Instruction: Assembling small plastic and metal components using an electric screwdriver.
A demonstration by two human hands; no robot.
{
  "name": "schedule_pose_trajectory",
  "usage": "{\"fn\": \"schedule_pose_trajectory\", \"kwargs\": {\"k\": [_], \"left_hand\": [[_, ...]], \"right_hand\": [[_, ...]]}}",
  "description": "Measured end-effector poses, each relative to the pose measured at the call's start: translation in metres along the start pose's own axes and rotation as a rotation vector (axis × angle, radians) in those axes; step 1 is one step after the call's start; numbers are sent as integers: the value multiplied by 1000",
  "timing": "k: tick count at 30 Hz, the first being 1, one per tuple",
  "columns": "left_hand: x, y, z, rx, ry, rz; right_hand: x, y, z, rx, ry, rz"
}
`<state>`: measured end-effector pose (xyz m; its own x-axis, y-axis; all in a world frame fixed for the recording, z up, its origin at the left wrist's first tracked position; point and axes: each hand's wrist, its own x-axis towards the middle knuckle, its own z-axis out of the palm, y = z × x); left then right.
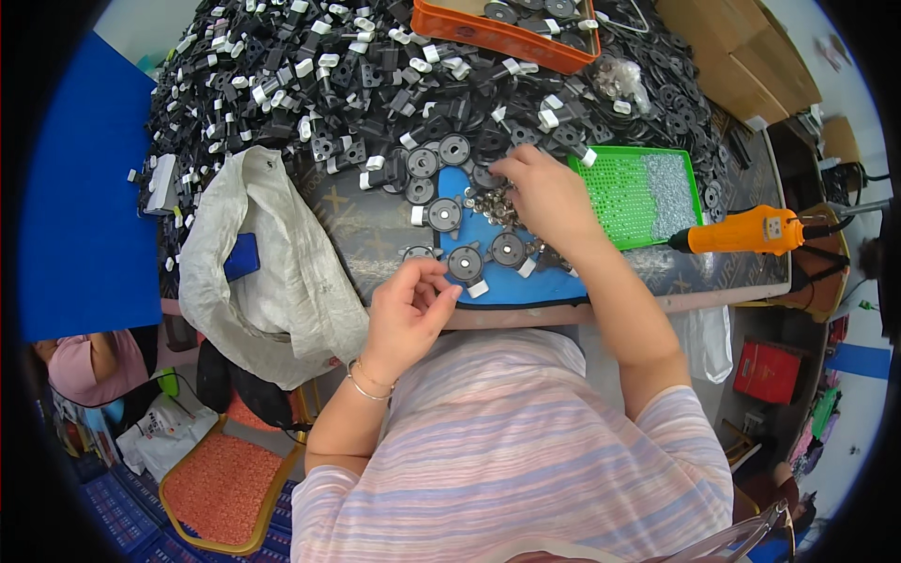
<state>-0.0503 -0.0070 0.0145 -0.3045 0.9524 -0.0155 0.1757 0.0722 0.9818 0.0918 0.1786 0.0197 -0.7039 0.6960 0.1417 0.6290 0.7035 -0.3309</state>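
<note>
My left hand [410, 310] is at the near edge of a blue mat [516, 287], fingers loosely curled and thumb apart, with nothing visible between them. Right beside it are a round black plastic part [465, 264] with a white tab and another black part [419, 252] partly behind the fingers. My right hand [549, 199] reaches across the mat, fingertips pinched together at a black disc [482, 177]; what they hold is hidden. Just below those fingertips is a small heap of shiny metal pieces [495, 205]. More round black parts [508, 249] lie around the heap.
A large pile of black parts with white tabs [282, 89] covers the table's far side, with an orange tray [511, 38] on it. On the right are a green tray of small silvery pieces [619, 202] and an orange electric screwdriver [746, 232]. A white woven sack [291, 272] hangs at left.
</note>
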Motion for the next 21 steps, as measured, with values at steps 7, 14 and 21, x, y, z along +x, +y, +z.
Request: {"fn": "schedule_pose_trajectory", "kwargs": {"k": [7, 14, 21], "left_hand": [[0, 3, -4, 9, -11, -41], [39, -7, 19, -272, -13, -16], [68, 9, 39, -522, -122, -202]], "right_hand": [[15, 13, 3, 130, 53, -55], [-7, 12, -14, 1027, -121, 361], [-42, 5, -28, 1293, -185, 333]]}}
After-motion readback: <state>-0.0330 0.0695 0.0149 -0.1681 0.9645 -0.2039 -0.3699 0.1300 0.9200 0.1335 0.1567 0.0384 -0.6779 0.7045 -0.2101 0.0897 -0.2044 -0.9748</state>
